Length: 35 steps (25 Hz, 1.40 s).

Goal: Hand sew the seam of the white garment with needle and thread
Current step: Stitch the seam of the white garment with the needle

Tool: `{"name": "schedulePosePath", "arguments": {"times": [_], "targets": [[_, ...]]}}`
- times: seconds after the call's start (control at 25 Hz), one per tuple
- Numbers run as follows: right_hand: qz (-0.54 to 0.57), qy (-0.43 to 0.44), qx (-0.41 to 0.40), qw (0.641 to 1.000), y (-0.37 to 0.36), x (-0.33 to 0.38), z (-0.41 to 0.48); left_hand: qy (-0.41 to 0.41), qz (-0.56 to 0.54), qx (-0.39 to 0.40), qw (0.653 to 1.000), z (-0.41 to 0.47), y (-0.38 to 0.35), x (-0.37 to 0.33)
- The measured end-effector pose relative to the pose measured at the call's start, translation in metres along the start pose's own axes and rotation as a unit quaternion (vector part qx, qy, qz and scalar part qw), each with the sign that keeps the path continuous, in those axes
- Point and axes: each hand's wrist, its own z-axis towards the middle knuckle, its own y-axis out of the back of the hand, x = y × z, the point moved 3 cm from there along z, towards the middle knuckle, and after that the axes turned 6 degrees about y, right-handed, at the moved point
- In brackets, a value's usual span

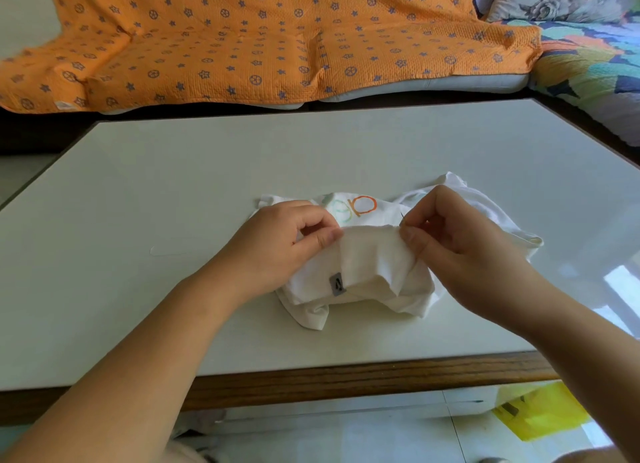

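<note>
My left hand [287,248] pinches the folded edge of the white garment [374,265] between thumb and forefinger. My right hand [460,244], fingers curled, pinches the same edge and what looks like the needle [402,219], a thin dark sliver. The garment lies bunched mid-table [173,185], its grey label [336,284] facing me.

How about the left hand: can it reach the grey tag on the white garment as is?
Probably yes. The grey tag lies exposed on the white garment, close below the left hand, with nothing over it. That hand pinches the folded edge, so it must let go first.
</note>
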Motion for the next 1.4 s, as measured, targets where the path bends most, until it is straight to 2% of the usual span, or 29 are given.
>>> {"name": "schedulePosePath", "arguments": {"times": [0.24, 0.4, 0.56, 0.76, 0.92, 1.0, 1.24, 1.4], "targets": [[-0.010, 0.017, 0.013, 1.000, -0.004, 0.002, -0.001, 0.005, 0.046, -0.016, 0.999, -0.003, -0.003, -0.008], [-0.030, 0.031, 0.021, 0.999, -0.008, 0.004, -0.002, 0.107, -0.091, 0.025, 0.990, -0.009, -0.006, -0.015], [-0.029, 0.037, 0.017, 0.999, -0.008, 0.003, -0.003, 0.167, -0.149, 0.066, 0.972, -0.014, -0.012, -0.021], [-0.033, 0.044, 0.016, 0.998, -0.009, 0.003, -0.004, 0.145, -0.218, 0.063, 0.963, -0.013, -0.020, -0.027], [-0.030, 0.048, 0.014, 0.998, -0.009, 0.004, -0.004, 0.148, -0.187, 0.067, 0.969, -0.015, -0.023, -0.026], [-0.027, 0.050, 0.016, 0.998, -0.008, 0.004, -0.005, 0.145, -0.211, 0.063, 0.965, -0.015, -0.023, -0.025], [-0.019, 0.050, 0.016, 0.998, -0.006, 0.003, -0.005, 0.108, -0.266, 0.111, 0.952, -0.012, -0.021, -0.026], [-0.021, 0.044, 0.013, 0.999, -0.003, 0.001, -0.004, 0.122, -0.271, 0.118, 0.948, -0.011, -0.013, -0.020]]}}
